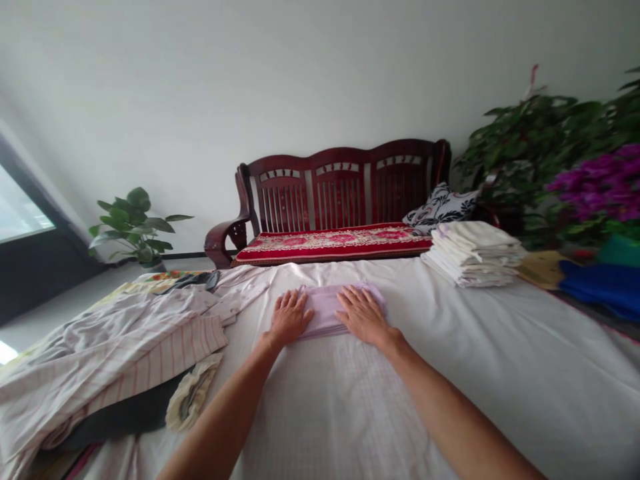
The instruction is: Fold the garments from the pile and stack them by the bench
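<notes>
A small folded lilac cloth (326, 308) lies on the white sheet (450, 373) in front of me. My left hand (290, 317) rests flat on the cloth's left end, fingers stretched out and slightly spread. My right hand (364, 313) lies flat on its right end, fingers also stretched out. Both palms press down on the cloth and neither hand grips anything. Both forearms reach in from the bottom of the view.
A heap of striped shirts and other clothes (115, 353) lies at the left. A stack of folded white cloths (474, 253) sits at the back right, with blue fabric (603, 283) beside it. A dark wooden bench (340, 207), plants (540, 153) and a wall stand behind.
</notes>
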`<state>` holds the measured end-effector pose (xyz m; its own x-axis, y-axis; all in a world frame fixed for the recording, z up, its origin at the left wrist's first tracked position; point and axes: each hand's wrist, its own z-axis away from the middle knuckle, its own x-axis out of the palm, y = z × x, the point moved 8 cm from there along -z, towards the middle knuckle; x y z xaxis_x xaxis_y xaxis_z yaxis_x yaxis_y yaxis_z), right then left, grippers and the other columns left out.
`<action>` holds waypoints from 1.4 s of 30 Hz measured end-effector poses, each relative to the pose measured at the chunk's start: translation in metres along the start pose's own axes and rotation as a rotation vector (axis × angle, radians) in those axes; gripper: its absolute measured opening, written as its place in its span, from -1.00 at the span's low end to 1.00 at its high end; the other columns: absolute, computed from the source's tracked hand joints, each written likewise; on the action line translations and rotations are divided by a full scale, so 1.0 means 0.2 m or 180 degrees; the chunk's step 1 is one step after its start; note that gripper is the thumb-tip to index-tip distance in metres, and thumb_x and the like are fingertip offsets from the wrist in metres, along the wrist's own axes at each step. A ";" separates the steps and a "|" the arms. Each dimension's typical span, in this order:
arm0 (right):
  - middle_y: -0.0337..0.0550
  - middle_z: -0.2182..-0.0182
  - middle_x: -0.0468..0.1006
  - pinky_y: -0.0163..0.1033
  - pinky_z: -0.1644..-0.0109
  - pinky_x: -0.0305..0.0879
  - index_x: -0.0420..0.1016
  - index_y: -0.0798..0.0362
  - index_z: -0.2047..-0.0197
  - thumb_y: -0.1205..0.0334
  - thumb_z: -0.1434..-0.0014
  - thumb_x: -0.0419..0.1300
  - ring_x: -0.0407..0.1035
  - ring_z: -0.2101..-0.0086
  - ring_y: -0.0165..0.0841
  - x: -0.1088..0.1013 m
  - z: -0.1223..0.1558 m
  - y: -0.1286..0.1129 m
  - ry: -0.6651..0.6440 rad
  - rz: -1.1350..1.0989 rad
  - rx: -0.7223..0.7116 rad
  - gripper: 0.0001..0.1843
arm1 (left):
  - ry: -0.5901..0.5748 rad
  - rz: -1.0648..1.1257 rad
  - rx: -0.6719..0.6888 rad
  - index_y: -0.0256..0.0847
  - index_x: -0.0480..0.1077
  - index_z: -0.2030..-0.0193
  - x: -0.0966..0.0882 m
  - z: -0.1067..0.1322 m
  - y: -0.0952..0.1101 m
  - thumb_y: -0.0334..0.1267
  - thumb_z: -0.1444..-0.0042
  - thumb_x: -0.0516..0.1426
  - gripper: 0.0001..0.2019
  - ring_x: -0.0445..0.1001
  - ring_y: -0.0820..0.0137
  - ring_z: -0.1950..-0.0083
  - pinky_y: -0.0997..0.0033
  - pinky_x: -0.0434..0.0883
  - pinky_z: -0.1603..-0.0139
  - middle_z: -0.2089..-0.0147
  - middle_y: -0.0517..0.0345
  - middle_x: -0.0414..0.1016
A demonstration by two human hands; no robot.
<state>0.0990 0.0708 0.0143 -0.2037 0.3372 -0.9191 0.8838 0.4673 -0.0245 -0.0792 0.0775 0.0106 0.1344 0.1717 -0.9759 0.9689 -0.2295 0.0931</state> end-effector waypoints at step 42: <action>0.05 -0.32 0.35 0.18 -0.42 -0.15 0.31 0.00 -0.35 0.06 -0.40 0.02 0.13 -0.32 -0.04 0.00 0.01 -0.22 0.0092 -0.0890 -0.0340 -0.48 | 0.0044 0.4278 -0.1482 -0.24 0.43 0.14 -0.21 -0.11 0.07 -0.22 0.04 0.23 -0.71 0.40 0.48 0.52 0.54 0.36 0.47 0.50 0.28 0.43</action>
<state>0.0614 0.0489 0.0139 -0.4463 0.2056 -0.8709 0.7426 0.6281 -0.2323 -0.0671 0.0881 0.0566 0.9917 0.0889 -0.0927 0.0830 0.1078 0.9907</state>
